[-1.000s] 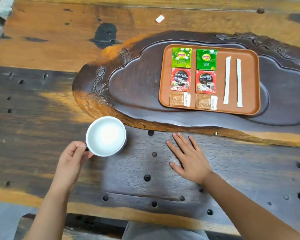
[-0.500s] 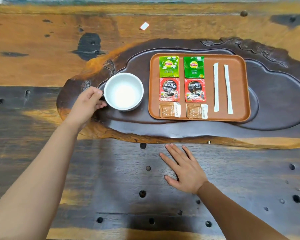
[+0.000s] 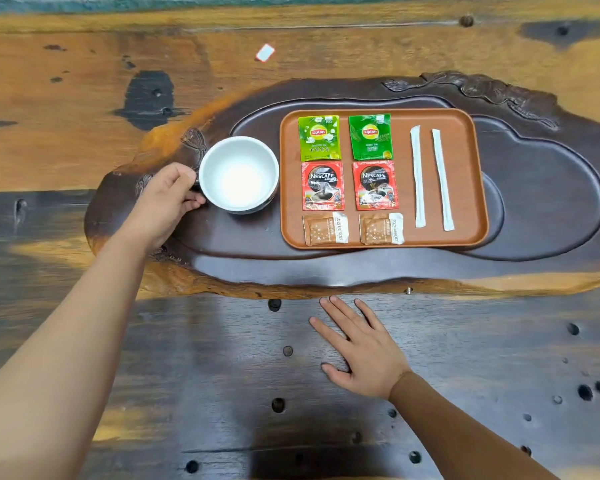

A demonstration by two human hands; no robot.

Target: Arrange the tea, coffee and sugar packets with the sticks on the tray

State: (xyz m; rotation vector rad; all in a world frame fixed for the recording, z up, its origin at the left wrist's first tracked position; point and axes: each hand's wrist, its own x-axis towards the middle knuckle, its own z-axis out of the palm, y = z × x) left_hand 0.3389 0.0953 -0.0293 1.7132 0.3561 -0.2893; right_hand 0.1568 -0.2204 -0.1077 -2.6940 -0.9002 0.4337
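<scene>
Left hand (image 3: 160,202) closed, fingers (image 3: 191,202) curled about the handle side of a white cup (image 3: 239,174), thumb on top beside the rim. Cup upright, standing on the dark carved slab (image 3: 541,202), just left of the brown tray (image 3: 465,168); touching it or not, cannot tell. Right hand (image 3: 364,355) flat and open, fingers (image 3: 340,310) spread, palm down on the worktop (image 3: 187,341), just short of the slab's near edge, gripping nothing. On the tray, two columns of packets: two green tea packets (image 3: 319,137) along the far side, two red coffee packets (image 3: 323,185) below them, two brown sugar packets (image 3: 324,230) nearest. Right of these, two white sticks (image 3: 418,174) side by side, apart, running far to near. Farther off on the worktop, a small white slip (image 3: 265,52).
</scene>
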